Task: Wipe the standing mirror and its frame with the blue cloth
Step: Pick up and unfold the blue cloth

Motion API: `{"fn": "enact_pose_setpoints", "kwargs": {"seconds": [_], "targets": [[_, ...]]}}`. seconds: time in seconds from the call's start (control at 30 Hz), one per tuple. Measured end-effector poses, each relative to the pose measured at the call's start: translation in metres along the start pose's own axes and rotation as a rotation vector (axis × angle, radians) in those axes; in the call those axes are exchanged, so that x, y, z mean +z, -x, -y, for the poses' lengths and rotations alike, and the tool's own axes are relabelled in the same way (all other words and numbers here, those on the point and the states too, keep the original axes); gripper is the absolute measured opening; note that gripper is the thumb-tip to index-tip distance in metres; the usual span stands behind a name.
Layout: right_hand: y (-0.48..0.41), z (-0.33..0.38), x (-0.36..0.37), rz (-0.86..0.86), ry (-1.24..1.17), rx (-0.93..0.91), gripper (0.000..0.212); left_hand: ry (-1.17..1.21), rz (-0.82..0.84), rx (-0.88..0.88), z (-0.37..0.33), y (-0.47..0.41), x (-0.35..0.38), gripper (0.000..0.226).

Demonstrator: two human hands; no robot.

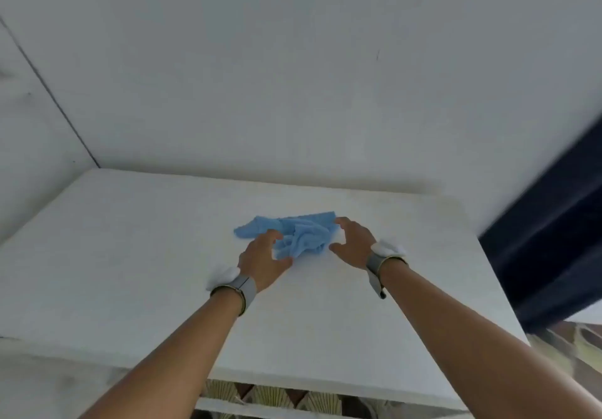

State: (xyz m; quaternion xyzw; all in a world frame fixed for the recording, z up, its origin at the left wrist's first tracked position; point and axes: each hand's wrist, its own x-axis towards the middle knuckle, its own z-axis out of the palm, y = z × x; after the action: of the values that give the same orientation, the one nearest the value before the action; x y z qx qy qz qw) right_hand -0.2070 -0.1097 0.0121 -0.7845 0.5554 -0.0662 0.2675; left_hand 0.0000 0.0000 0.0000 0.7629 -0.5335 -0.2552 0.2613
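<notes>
The blue cloth is seen crumpled on the white tabletop, just above the middle of the frame. It is flanked by the left hand and the right hand, both spread with fingers relaxed at its edges; nothing is yet grasped. The pick-up step is judged to be in hand. Next, the cloth must be gathered and lifted. No mirror is seen.
</notes>
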Motion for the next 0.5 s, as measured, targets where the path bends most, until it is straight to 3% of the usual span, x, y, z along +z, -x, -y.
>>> {"fn": "enact_pose_setpoints", "kwargs": {"seconds": [0.13, 0.23, 0.3, 0.37, 0.5], "targets": [[-0.031, 0.003, 0.011, 0.036, 0.098, -0.045, 0.075, -0.313, -0.064, -0.072, -0.013, -0.020, 0.020, 0.059], [-0.047, 0.001, 0.021, -0.013, 0.175, -0.090, 0.045, -0.385, -0.072, -0.085, -0.017, -0.033, 0.028, 0.041], [-0.055, 0.002, 0.020, 0.015, 0.162, -0.118, 0.019, -0.341, -0.099, -0.078, -0.016, -0.038, 0.026, 0.031], [-0.057, 0.004, 0.016, 0.026, 0.093, -0.130, 0.006, -0.221, -0.147, -0.058, -0.015, -0.041, 0.019, 0.022], [-0.048, 0.011, 0.000, -0.064, -0.089, -0.158, 0.017, 0.015, -0.184, -0.008, -0.025, -0.037, -0.007, 0.010]]}}
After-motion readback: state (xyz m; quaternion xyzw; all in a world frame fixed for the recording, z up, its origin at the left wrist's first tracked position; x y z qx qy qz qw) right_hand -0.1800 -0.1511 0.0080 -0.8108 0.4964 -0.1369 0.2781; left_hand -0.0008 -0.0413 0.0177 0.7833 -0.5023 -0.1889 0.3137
